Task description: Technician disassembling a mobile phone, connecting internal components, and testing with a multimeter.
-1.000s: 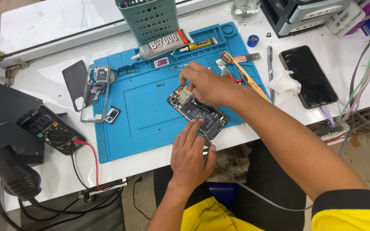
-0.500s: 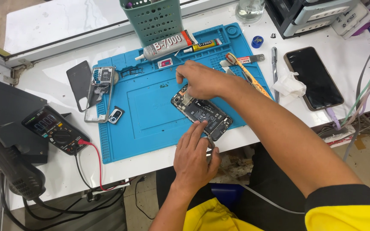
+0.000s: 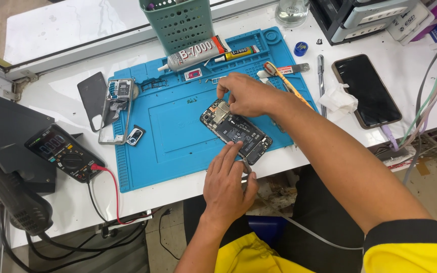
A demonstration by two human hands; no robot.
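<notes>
Phone repair workshop: blue repair mat (image 3: pixel 178 146), multimeter (image 3: pixel 64 153), glue tube (image 3: pixel 193 52).

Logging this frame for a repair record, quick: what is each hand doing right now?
Left hand: fingers extended, fingertips pressing the near edge of the opened phone; holding nothing.
Right hand: fingers pinched at the phone's top end; whether it grips a part cannot be told.

White glue tube (image 3: pixel 194 52) tops blue mat (image 3: pixel 147 167); dark-screened phone (image 3: pixel 366 90) lies right.
</notes>
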